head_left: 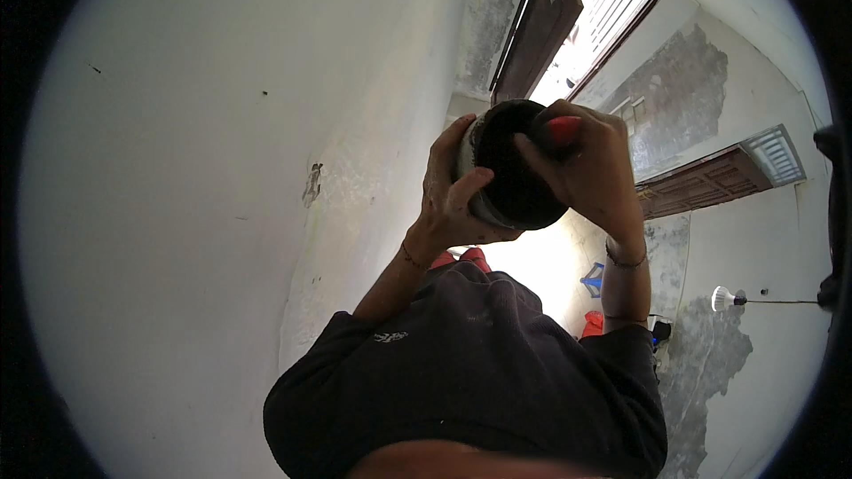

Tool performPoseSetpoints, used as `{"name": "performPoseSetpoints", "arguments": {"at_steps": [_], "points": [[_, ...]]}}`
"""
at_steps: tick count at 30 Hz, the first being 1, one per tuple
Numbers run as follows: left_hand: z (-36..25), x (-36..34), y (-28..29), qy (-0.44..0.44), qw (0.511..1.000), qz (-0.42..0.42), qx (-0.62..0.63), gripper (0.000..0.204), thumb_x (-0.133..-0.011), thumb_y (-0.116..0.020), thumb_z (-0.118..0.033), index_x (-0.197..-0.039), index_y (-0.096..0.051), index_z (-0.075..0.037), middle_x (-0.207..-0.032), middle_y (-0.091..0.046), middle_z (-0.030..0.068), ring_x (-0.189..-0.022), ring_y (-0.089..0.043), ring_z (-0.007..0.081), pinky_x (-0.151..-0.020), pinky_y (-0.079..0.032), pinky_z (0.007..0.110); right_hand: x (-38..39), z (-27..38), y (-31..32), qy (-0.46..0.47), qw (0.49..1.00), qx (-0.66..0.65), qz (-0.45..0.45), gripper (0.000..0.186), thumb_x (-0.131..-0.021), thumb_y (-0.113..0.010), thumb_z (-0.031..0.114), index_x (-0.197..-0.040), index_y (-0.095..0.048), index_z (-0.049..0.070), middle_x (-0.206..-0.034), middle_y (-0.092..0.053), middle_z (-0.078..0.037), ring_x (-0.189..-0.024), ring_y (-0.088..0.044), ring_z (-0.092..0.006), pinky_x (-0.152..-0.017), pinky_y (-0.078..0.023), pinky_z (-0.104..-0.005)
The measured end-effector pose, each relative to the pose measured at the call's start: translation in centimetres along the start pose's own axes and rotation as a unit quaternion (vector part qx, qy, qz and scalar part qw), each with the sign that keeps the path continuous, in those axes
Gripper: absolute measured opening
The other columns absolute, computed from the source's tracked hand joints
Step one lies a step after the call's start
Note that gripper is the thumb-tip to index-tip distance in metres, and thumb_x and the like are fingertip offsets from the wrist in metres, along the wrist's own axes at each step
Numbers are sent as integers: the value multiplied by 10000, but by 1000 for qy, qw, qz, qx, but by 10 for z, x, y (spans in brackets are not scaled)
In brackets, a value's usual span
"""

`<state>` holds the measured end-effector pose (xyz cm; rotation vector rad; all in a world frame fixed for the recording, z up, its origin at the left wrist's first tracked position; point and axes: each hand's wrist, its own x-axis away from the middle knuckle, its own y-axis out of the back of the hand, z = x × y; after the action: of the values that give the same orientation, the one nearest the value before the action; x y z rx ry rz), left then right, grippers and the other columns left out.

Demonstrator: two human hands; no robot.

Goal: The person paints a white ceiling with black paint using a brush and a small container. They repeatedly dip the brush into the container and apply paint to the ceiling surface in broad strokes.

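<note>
My left hand (448, 195) is wrapped around the side of a round container (519, 195), its thumb over the rim. The container is tipped so its dark mouth shows; what lies inside is too dark to make out. At the far right of the rim, my right hand (603, 164) is closed on a tool with a red and black handle (562, 130). The tool's working end is hidden by the hand and the dark interior.
A pale wall (195, 168) with a chipped patch fills the left side. Ahead stands an open dark door (541, 27). To the right are a closed brown door (710, 184), a light bulb (723, 299) on a wire and a blue object (593, 280) on the floor.
</note>
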<state>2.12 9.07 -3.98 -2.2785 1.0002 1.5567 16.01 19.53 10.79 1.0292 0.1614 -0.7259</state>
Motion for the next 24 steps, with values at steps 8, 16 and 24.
{"name": "performPoseSetpoints", "arguments": {"at_steps": [8, 16, 24], "points": [[-5, -7, -13, 6, 1000, -5, 7, 1068, -589, -985, -446, -1408, -314, -302, -1445, -407, 308, -1318, -478, 497, -1005, -511, 567, 9, 2, 56, 20, 993, -55, -102, 156, -849, -843, 121, -902, -737, 21, -780, -759, -88, -682, -749, -147, -602, -592, -261], [-6, -7, -24, 18, 1000, 10, 23, 1115, -591, -985, -439, -1440, -275, -307, -1450, -398, 289, -1326, -473, 476, -1013, -497, 562, 19, 5, 93, -37, 963, -82, -254, 307, -766, -907, 94, -986, -707, 18, -867, -768, -105, -789, -755, -175, -726, -617, -299], [-5, -5, -31, 22, 999, 21, 34, 1102, -589, -986, -409, -1429, -288, -266, -1456, -398, 281, -1342, -451, 472, -1054, -468, 569, 23, -20, 126, 84, 933, 28, -348, 398, -766, -892, 177, -1072, -713, -4, -976, -765, -96, -874, -740, -186, -745, -600, -275]]}}
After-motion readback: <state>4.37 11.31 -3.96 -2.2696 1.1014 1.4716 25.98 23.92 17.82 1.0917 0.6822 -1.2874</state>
